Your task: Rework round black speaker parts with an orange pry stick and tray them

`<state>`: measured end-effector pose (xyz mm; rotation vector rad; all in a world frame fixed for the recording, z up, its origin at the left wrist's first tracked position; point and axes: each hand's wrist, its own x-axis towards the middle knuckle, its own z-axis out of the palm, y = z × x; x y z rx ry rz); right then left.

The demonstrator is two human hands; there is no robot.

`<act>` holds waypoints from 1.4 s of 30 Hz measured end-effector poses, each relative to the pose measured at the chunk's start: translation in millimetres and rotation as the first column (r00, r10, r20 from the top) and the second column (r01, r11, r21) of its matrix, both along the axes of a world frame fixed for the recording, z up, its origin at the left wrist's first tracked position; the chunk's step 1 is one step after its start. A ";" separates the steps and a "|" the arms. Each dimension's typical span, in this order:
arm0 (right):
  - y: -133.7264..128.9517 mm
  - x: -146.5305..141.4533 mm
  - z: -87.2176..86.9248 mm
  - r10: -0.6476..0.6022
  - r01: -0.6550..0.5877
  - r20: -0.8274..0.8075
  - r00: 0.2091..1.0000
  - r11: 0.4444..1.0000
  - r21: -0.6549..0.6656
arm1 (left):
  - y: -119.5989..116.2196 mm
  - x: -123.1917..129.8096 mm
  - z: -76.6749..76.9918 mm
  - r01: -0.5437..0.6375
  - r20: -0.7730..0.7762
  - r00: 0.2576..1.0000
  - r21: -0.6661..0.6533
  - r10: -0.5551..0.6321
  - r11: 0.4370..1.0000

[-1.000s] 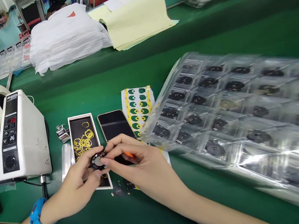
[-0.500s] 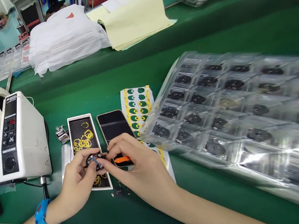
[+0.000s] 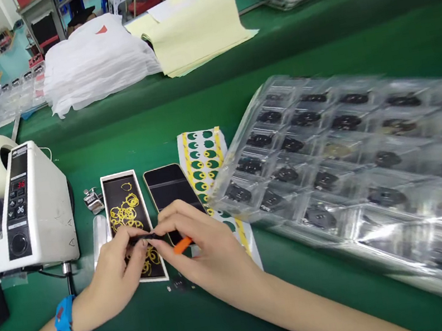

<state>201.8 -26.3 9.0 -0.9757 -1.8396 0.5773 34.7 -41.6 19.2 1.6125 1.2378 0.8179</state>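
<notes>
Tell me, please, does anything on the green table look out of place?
Mildly, yes: a few small pieces lie loose on the green table near the lower-right corner of the white box, while dark parts sit separated in the clear tray.

Tape dispenser (image 3: 49, 188) — red "36" on display (image 3: 20, 185), two "A"s — side (image 3: 57, 215)

The head-worn camera looked forward and down across the green table (image 3: 311, 48), left hand (image 3: 114, 273) and right hand (image 3: 213, 246) near at lower centre, floor (image 3: 14, 60) distant at upper left.
</notes>
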 end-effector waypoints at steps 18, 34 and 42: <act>-1.9 3.6 -5.9 -0.208 0.066 0.252 0.945 0.877 0.477 | -1.0 10.1 8.4 -0.141 0.317 0.907 -0.397 0.279 0.907; 0.1 9.0 -5.6 -0.149 -0.073 0.318 0.936 0.804 0.590 | -12.1 9.0 0.7 -0.167 0.174 0.967 -0.123 0.187 0.978; -2.7 6.8 -7.6 -0.158 -0.042 0.289 0.944 0.813 0.581 | -14.8 7.0 -3.4 -0.130 -0.005 0.991 0.129 0.132 0.983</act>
